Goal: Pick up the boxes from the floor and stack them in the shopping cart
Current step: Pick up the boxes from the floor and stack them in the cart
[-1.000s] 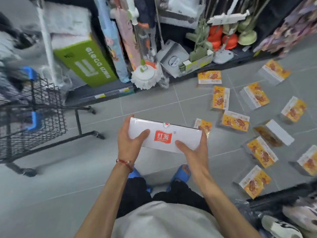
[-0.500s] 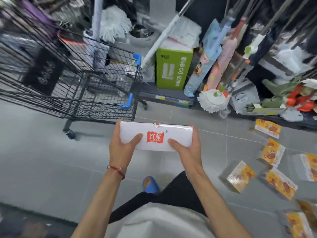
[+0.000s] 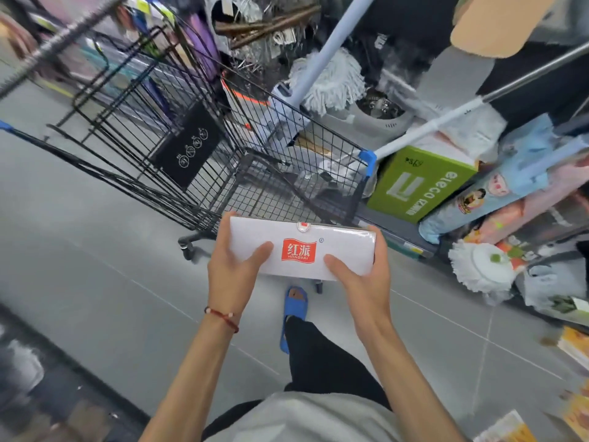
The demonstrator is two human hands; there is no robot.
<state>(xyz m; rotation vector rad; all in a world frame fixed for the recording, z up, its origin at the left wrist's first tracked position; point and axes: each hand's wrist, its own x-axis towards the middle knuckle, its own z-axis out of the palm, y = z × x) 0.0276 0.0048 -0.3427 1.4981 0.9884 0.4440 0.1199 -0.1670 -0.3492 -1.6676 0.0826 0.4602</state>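
I hold a flat white box [image 3: 302,240] with a red logo level in front of me, just short of the black wire shopping cart [image 3: 204,161]. My left hand [image 3: 234,269] grips its left end, thumb on top. My right hand [image 3: 363,279] grips its right end the same way. The cart's basket stands straight ahead, its near rim just beyond the box, and I cannot tell what lies inside it. A few yellow boxes [image 3: 573,346] lie on the floor at the far right edge.
A low shelf on the right holds a green carton [image 3: 420,183], mop heads [image 3: 481,266], rolled mats and mop handles [image 3: 318,62] leaning across. My blue slipper [image 3: 293,311] stands on the grey tiled floor [image 3: 95,282] below the box. A dark shelf edge runs along the lower left.
My view has swung left from the scattered boxes to the cart, which is now close and straight ahead. Both hands keep the same grip on the white box.
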